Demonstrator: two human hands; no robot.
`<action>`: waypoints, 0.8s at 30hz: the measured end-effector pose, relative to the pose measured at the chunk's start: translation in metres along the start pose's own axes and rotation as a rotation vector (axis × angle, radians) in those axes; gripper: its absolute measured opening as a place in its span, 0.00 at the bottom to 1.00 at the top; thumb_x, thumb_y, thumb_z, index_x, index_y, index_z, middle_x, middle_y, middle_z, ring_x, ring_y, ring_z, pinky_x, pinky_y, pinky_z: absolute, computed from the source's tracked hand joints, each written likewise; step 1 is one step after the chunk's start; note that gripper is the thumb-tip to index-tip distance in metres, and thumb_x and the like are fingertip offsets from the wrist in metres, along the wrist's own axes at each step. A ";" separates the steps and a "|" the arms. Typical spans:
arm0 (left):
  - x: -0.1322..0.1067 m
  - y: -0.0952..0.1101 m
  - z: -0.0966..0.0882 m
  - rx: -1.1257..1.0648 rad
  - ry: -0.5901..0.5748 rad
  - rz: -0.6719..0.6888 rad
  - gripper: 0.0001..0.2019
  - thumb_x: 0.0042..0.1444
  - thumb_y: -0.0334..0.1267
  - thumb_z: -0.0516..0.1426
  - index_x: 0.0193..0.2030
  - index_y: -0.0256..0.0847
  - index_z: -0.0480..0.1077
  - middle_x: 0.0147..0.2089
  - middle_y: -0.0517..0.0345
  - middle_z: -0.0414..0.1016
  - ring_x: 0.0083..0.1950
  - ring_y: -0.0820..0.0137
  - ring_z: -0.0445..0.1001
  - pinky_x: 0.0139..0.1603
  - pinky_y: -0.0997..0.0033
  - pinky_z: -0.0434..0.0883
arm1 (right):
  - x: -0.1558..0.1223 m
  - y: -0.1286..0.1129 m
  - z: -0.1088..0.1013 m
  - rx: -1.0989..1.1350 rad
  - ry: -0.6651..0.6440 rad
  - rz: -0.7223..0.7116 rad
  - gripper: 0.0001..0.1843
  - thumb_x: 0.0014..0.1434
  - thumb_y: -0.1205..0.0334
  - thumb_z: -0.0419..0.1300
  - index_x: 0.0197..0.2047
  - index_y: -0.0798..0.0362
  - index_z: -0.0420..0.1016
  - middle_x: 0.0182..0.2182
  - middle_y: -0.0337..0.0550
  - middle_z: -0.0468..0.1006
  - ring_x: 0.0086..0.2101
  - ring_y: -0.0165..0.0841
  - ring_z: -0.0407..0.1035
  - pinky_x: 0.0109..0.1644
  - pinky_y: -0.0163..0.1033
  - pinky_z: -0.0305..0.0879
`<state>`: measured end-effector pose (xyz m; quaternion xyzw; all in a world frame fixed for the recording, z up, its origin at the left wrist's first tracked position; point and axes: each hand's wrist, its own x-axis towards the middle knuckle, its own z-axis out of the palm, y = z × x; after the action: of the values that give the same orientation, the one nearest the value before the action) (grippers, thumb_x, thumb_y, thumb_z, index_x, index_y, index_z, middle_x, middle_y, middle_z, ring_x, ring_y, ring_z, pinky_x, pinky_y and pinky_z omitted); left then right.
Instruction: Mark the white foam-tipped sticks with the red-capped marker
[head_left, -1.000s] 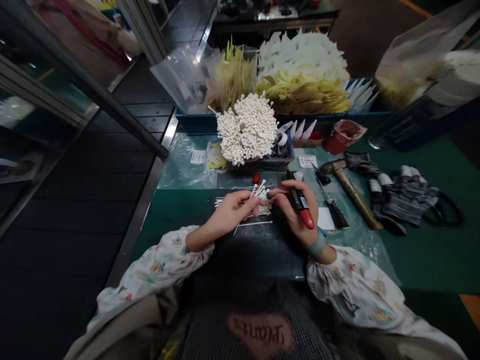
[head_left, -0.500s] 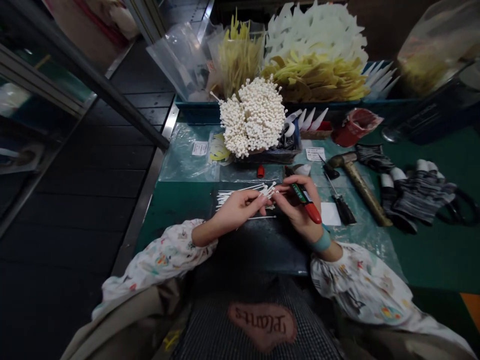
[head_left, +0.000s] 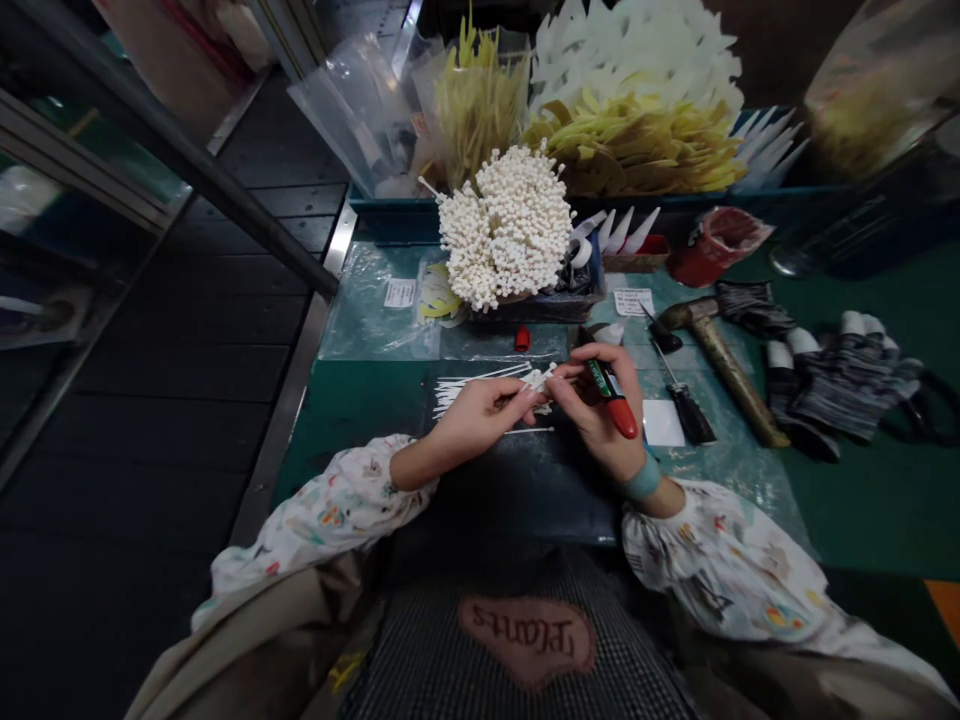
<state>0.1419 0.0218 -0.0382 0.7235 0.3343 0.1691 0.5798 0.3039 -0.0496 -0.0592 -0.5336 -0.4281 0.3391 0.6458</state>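
My left hand [head_left: 480,418] is closed in a pinch on a few thin white sticks with bulbed tips [head_left: 537,379], held over a dark mat [head_left: 525,470]. My right hand [head_left: 596,415] is closed around a red and green marker [head_left: 609,394], and its fingertips touch the stick tips. More loose white sticks [head_left: 469,385] lie on the mat behind my left hand. A red marker cap [head_left: 522,339] lies just beyond them.
A big bundle of white-tipped sticks [head_left: 506,225] stands behind my hands. Yellow and white petal pieces [head_left: 637,110] fill a blue tray. To the right lie a hammer [head_left: 724,355], a screwdriver [head_left: 679,400], striped gloves [head_left: 840,375] and a red cup [head_left: 712,245].
My hands stayed together on the sticks. The view tilted, so the table shifted slightly down and the hands sit a little higher and more to the right in the picture.
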 end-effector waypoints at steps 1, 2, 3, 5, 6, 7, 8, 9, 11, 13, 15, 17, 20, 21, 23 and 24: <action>0.000 0.000 0.000 0.012 -0.006 -0.001 0.19 0.65 0.48 0.54 0.28 0.38 0.74 0.25 0.60 0.69 0.27 0.74 0.63 0.29 0.74 0.59 | 0.000 0.000 0.000 0.004 -0.003 0.002 0.19 0.58 0.57 0.71 0.47 0.47 0.67 0.33 0.33 0.81 0.30 0.29 0.78 0.37 0.37 0.78; 0.000 0.000 0.000 0.020 -0.014 -0.002 0.20 0.65 0.48 0.54 0.28 0.38 0.74 0.25 0.61 0.69 0.27 0.74 0.63 0.30 0.74 0.59 | 0.000 0.001 0.000 0.014 -0.008 0.005 0.19 0.58 0.58 0.71 0.47 0.47 0.67 0.33 0.33 0.80 0.30 0.29 0.78 0.37 0.37 0.78; 0.000 -0.001 0.000 0.025 -0.019 -0.002 0.20 0.66 0.48 0.53 0.28 0.37 0.73 0.25 0.60 0.69 0.27 0.74 0.63 0.30 0.74 0.59 | 0.000 0.001 0.000 0.026 -0.016 0.012 0.19 0.58 0.58 0.71 0.47 0.46 0.67 0.32 0.33 0.80 0.30 0.29 0.78 0.37 0.36 0.77; 0.000 -0.002 0.000 0.031 -0.025 0.001 0.19 0.66 0.47 0.53 0.29 0.37 0.74 0.26 0.61 0.70 0.27 0.75 0.62 0.30 0.74 0.59 | 0.000 0.002 0.000 0.047 -0.032 0.034 0.19 0.57 0.59 0.71 0.47 0.46 0.67 0.32 0.33 0.80 0.29 0.29 0.77 0.37 0.36 0.77; 0.000 -0.003 0.000 0.028 -0.028 0.001 0.19 0.66 0.46 0.52 0.31 0.37 0.74 0.26 0.61 0.70 0.26 0.75 0.62 0.30 0.75 0.59 | 0.001 0.003 0.000 0.053 -0.035 0.048 0.19 0.57 0.59 0.72 0.47 0.46 0.68 0.32 0.33 0.80 0.29 0.29 0.77 0.37 0.36 0.77; 0.000 -0.003 0.000 0.018 -0.029 0.000 0.18 0.66 0.46 0.52 0.32 0.37 0.75 0.26 0.61 0.70 0.26 0.75 0.62 0.29 0.75 0.59 | 0.001 0.003 0.000 0.058 -0.036 0.063 0.20 0.57 0.59 0.72 0.48 0.46 0.68 0.32 0.33 0.81 0.29 0.29 0.77 0.37 0.37 0.77; 0.000 -0.004 0.000 0.002 -0.030 -0.004 0.18 0.66 0.46 0.52 0.34 0.37 0.75 0.25 0.62 0.69 0.25 0.75 0.62 0.28 0.75 0.59 | 0.001 0.004 0.000 0.063 -0.037 0.076 0.20 0.57 0.58 0.72 0.48 0.45 0.68 0.33 0.33 0.81 0.30 0.29 0.77 0.37 0.37 0.78; 0.000 -0.004 0.000 -0.020 -0.029 -0.008 0.18 0.66 0.46 0.52 0.35 0.37 0.76 0.25 0.63 0.69 0.25 0.76 0.61 0.28 0.75 0.59 | 0.001 0.004 0.000 0.068 -0.039 0.086 0.21 0.56 0.57 0.72 0.48 0.45 0.69 0.33 0.34 0.81 0.30 0.30 0.77 0.38 0.38 0.78; 0.000 -0.006 0.001 -0.070 -0.024 -0.018 0.18 0.66 0.48 0.52 0.36 0.36 0.76 0.25 0.63 0.68 0.23 0.77 0.60 0.26 0.76 0.58 | 0.001 0.005 0.000 0.078 -0.049 0.093 0.22 0.55 0.57 0.73 0.49 0.45 0.69 0.34 0.34 0.82 0.32 0.31 0.79 0.39 0.39 0.79; -0.001 -0.007 0.001 -0.111 -0.017 -0.024 0.19 0.66 0.49 0.52 0.37 0.35 0.76 0.25 0.62 0.69 0.22 0.78 0.60 0.24 0.76 0.57 | 0.001 0.005 -0.001 0.084 -0.060 0.088 0.23 0.55 0.56 0.73 0.49 0.45 0.68 0.34 0.34 0.83 0.32 0.31 0.80 0.39 0.39 0.80; -0.001 -0.008 0.000 -0.140 -0.017 -0.038 0.20 0.66 0.50 0.53 0.37 0.35 0.77 0.25 0.62 0.70 0.22 0.78 0.60 0.24 0.77 0.57 | 0.001 0.004 -0.001 0.077 -0.059 0.090 0.23 0.55 0.56 0.74 0.48 0.46 0.68 0.33 0.34 0.83 0.31 0.31 0.80 0.39 0.38 0.80; -0.001 -0.009 0.000 -0.165 -0.022 -0.056 0.20 0.65 0.51 0.54 0.38 0.35 0.77 0.25 0.61 0.70 0.21 0.78 0.60 0.23 0.77 0.57 | 0.000 0.004 -0.002 0.066 -0.055 0.105 0.23 0.54 0.55 0.74 0.48 0.46 0.69 0.32 0.34 0.83 0.31 0.31 0.81 0.38 0.38 0.80; -0.001 -0.010 -0.002 -0.178 -0.015 -0.081 0.21 0.64 0.52 0.54 0.38 0.34 0.78 0.25 0.61 0.71 0.20 0.79 0.60 0.22 0.77 0.56 | 0.000 0.002 -0.003 0.070 -0.047 0.122 0.23 0.54 0.55 0.74 0.47 0.46 0.69 0.31 0.33 0.83 0.31 0.32 0.81 0.38 0.38 0.80; -0.001 -0.009 -0.002 -0.170 -0.004 -0.080 0.21 0.64 0.52 0.55 0.37 0.34 0.78 0.25 0.61 0.71 0.20 0.79 0.59 0.22 0.77 0.56 | -0.001 0.002 -0.002 0.076 -0.045 0.122 0.23 0.54 0.55 0.74 0.47 0.46 0.68 0.31 0.33 0.83 0.30 0.32 0.81 0.38 0.38 0.80; -0.002 -0.007 -0.002 -0.134 0.015 -0.063 0.21 0.64 0.52 0.55 0.34 0.35 0.77 0.24 0.61 0.70 0.21 0.79 0.59 0.23 0.77 0.56 | -0.001 0.002 -0.002 0.083 -0.041 0.117 0.23 0.55 0.55 0.74 0.47 0.46 0.68 0.30 0.33 0.83 0.30 0.33 0.81 0.38 0.39 0.80; -0.002 -0.006 -0.002 -0.114 0.022 -0.050 0.21 0.64 0.51 0.55 0.32 0.35 0.76 0.23 0.62 0.69 0.21 0.79 0.59 0.24 0.77 0.57 | -0.001 0.002 -0.002 0.081 -0.038 0.113 0.23 0.55 0.55 0.74 0.47 0.46 0.67 0.30 0.33 0.83 0.30 0.33 0.81 0.38 0.39 0.80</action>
<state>0.1373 0.0228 -0.0434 0.6789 0.3483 0.1814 0.6203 0.3057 -0.0509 -0.0613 -0.5237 -0.3953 0.4024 0.6384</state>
